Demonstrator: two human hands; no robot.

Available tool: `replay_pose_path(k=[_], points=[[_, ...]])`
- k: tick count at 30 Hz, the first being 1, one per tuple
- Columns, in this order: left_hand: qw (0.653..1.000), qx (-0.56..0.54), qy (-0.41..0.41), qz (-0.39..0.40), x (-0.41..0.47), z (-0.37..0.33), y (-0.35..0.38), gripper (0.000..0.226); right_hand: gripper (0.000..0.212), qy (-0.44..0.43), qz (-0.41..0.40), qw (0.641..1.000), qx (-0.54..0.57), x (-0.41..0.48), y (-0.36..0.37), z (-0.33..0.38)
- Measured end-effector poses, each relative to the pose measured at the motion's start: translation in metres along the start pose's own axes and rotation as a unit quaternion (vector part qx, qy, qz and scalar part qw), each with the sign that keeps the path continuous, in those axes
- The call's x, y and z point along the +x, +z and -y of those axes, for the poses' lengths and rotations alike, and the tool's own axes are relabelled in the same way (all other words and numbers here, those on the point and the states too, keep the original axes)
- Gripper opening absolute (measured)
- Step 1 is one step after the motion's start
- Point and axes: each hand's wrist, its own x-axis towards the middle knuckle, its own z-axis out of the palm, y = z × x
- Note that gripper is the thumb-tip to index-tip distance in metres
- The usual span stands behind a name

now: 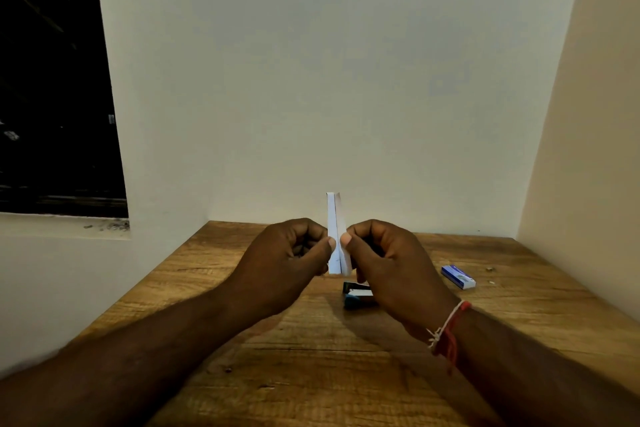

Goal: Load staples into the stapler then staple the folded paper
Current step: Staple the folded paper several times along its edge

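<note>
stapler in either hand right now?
No. The stapler lies on the table, while the left hand and right hand both pinch the folded paper.

Wooden table (pixel 242 374) — dark stapler (pixel 356 295) sits mid-surface, blue staple box (pixel 458 276) near the right edge, well apart.

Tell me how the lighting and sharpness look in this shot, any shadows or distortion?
Head view: dim, warm light; the hands cast soft shadows on the wooden table beneath them; the stapler sits in that shade, slightly blurred; the folded paper is brightest; wide-angle lens bends the walls outward; the window is black.
</note>
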Motion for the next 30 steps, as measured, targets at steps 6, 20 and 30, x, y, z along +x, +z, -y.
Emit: replay_pose_path(k=[6, 20, 30], points=[[1.0, -0.012, -0.019, -0.017, 0.0012, 0.001, 0.0011, 0.014, 0.017, -0.027, -0.015, 0.995, -0.09, 0.0001, 0.0015, -0.0037], [0.997, -0.053, -0.046, 0.012, -0.001, -0.004, 0.0001, 0.012, 0.019, 0.004, 0.0, 0.999, -0.039, 0.0006, -0.0014, 0.0002], [0.997, -0.068, -0.044, 0.0, 0.0004, -0.0002, -0.0005, 0.014, 0.027, -0.011, 0.012, 0.999, 0.04, 0.0002, -0.0035, -0.0028]])
